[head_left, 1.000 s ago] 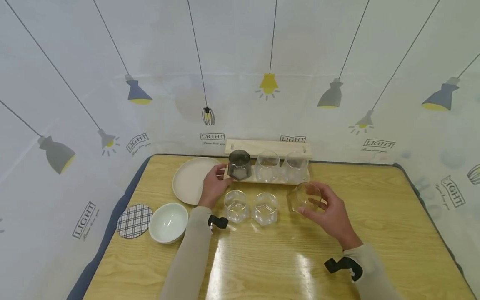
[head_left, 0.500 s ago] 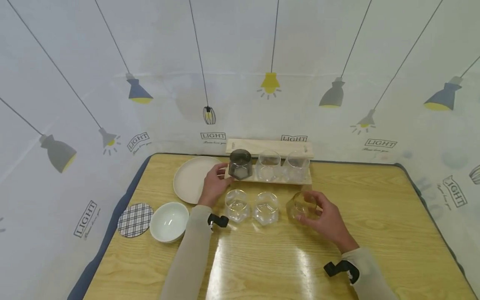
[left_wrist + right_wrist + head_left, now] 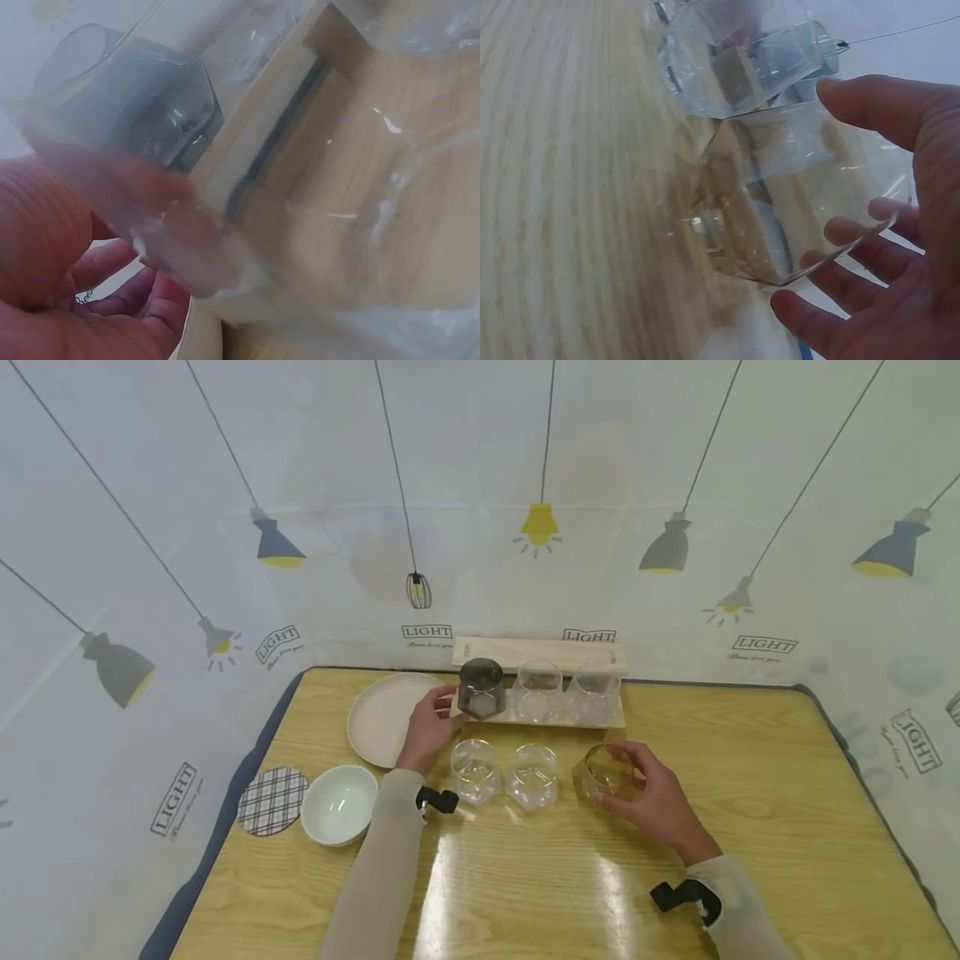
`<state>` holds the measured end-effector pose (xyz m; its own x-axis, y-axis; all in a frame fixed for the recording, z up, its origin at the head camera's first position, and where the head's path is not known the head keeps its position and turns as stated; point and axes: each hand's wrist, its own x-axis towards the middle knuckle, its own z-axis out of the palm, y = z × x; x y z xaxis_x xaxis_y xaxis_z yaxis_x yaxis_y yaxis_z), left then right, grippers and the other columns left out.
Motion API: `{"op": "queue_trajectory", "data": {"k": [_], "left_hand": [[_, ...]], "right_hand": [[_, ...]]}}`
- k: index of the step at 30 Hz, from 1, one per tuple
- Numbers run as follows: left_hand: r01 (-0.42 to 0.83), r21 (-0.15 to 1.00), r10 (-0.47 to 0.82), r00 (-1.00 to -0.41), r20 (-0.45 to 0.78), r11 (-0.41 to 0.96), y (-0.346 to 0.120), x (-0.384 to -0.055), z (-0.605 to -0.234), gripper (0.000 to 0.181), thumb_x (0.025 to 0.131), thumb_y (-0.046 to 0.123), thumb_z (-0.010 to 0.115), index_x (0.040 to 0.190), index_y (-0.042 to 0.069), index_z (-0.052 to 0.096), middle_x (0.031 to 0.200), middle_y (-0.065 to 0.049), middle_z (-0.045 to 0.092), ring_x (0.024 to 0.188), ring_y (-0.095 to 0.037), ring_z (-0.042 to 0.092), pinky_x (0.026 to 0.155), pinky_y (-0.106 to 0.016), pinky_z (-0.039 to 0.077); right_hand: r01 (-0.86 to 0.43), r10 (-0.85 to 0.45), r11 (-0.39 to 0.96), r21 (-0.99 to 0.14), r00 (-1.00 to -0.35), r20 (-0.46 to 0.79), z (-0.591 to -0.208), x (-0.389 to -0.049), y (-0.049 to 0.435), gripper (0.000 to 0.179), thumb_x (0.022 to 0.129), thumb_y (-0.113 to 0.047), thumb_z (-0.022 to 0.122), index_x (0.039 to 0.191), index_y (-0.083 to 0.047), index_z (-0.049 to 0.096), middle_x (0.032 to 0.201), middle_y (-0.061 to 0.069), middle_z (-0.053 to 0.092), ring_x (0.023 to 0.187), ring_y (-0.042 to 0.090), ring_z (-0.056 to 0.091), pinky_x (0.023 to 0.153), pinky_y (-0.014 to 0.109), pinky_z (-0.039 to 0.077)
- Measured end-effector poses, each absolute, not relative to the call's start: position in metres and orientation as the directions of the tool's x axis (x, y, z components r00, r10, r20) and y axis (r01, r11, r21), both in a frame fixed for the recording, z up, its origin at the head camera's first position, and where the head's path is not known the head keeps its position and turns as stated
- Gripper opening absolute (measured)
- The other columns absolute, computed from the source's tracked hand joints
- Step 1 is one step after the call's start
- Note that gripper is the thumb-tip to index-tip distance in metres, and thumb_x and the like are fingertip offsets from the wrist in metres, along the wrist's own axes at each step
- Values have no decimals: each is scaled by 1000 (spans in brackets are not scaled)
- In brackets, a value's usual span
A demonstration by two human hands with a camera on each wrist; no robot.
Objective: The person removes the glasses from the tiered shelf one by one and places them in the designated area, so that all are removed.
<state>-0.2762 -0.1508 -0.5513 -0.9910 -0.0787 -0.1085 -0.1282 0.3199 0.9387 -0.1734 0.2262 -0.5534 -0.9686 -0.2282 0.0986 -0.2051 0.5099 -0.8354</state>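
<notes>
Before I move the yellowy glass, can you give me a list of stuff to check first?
1. Right hand around the amber glass: ok, thumb and fingers on different sides.
2. Gap to the nearest gold-rimmed glass: ok, they're apart.
3. Left hand at the left end of the wooden stand: ok.
4. Spare room on the stand: not ok, three glasses fill nearly its whole length.
5. Left sleeve not touching the bowl: cannot tell.

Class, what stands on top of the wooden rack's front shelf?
One dark glass and two clear glasses. The left hand hides part of the front shelf at its left end.
</notes>
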Motion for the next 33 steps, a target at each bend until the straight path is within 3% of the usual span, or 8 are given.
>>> {"op": "queue_trajectory", "data": {"k": [12, 17, 19, 25, 33], "left_hand": [[-137, 938, -50, -991, -127, 319, -150, -275, -547, 61, 93, 7, 76, 150, 10, 55, 140, -19, 63, 125, -36, 65, 102, -45, 57], [-148, 933, -58, -989, -137, 329, -150, -275, -545, 61, 93, 8, 76, 150, 11, 55, 141, -20, 62, 128, -37, 63, 107, -48, 55], [-148, 932, -58, -989, -136, 332, -149, -276, -544, 61, 94, 8, 76, 151, 11, 55, 142, -20, 61, 129, -38, 63, 109, -49, 53], [-149, 928, -67, -989, -134, 342, -149, -279, -544, 61, 92, 7, 76, 149, 10, 56, 140, -20, 62, 128, -38, 62, 110, -50, 52], [-156, 927, -64, -988, -143, 341, -150, -277, -543, 62, 92, 8, 76, 150, 10, 55, 141, -21, 61, 129, -40, 61, 111, -51, 50]], "right_hand": [[-342, -216, 503, -794, -939, 267, -509, -181, 226, 73, 91, -19, 85, 153, -7, 49, 155, 10, 54, 142, 32, 50, 109, 56, 51], [-367, -178, 478, -798, -930, 321, -492, -190, 220, 66, 92, -15, 83, 150, -9, 53, 153, 11, 56, 141, 27, 53, 111, 27, 51], [-366, -161, 470, -803, -930, 330, -488, -195, 218, 64, 92, -15, 83, 149, -8, 54, 152, 11, 57, 141, 27, 53, 110, 23, 50], [-369, -126, 466, -804, -927, 353, -479, -212, 215, 61, 93, -16, 83, 147, -9, 56, 149, 12, 58, 140, 31, 54, 111, 52, 51], [-387, -139, 463, -798, -920, 366, -472, -235, 206, 59, 93, -17, 83, 144, -8, 57, 147, 11, 60, 139, 33, 55, 113, 56, 49]]}}
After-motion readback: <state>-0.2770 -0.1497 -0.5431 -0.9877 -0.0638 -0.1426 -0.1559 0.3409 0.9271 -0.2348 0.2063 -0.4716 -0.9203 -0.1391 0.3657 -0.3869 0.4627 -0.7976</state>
